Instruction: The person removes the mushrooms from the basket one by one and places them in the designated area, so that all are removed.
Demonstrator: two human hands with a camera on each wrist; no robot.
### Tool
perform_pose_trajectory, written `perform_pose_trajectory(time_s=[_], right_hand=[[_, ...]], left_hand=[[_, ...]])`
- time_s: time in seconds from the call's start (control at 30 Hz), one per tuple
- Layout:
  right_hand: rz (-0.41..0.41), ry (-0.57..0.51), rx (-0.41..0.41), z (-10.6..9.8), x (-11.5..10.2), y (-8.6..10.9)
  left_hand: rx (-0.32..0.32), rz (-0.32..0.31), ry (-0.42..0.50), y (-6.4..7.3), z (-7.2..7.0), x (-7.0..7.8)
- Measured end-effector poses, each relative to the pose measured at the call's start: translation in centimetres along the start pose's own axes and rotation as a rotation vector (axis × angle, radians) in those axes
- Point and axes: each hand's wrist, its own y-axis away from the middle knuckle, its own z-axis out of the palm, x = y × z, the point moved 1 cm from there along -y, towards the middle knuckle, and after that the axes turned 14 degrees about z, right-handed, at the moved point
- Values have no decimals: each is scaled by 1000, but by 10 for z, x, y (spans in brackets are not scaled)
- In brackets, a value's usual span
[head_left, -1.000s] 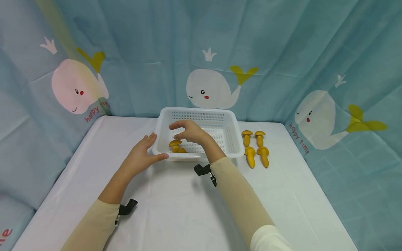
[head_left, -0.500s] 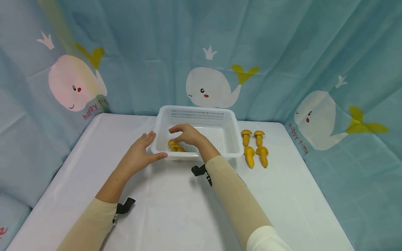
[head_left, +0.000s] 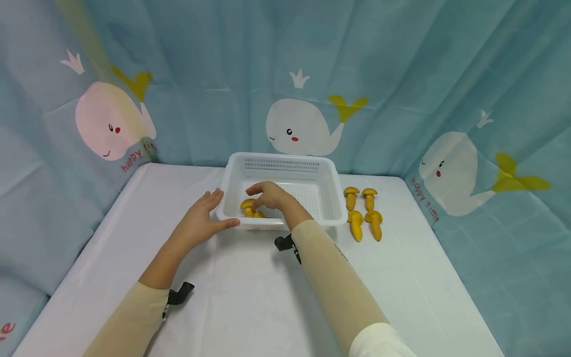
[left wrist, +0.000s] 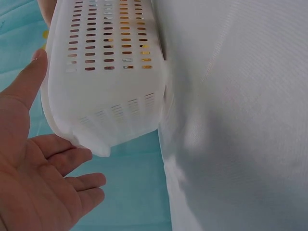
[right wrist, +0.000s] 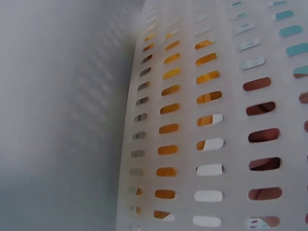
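Note:
A white perforated plastic basket (head_left: 327, 198) stands at the back of the table. In its front left corner lie yellow-brown mushrooms (head_left: 248, 204), which show orange through the slots in the right wrist view. My left hand (head_left: 196, 223) rests at that corner, thumb on the front rim and fingers along the left side. The left wrist view shows the left thumb (left wrist: 33, 77) at the rim and the fingers loosely spread. Inside the basket, my right hand (head_left: 272, 195) is over the mushrooms, thumb right at a cap and index finger reaching out above it.
Several more mushrooms (head_left: 356, 225) lie in two rows on the white-covered table (head_left: 250, 297), right of the basket. A blue curtain (head_left: 200, 124) with whale prints surrounds the table's back and sides.
My right hand has come down from above the mushrooms to the right side of a cap. My left hand keeps its place at the basket corner.

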Motion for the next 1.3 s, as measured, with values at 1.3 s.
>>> perform_pose_trajectory(time_s=[1.3], right_hand=[[-28, 65, 82, -20, 8, 6]], left_hand=[[9, 10, -17, -1, 2, -1]])
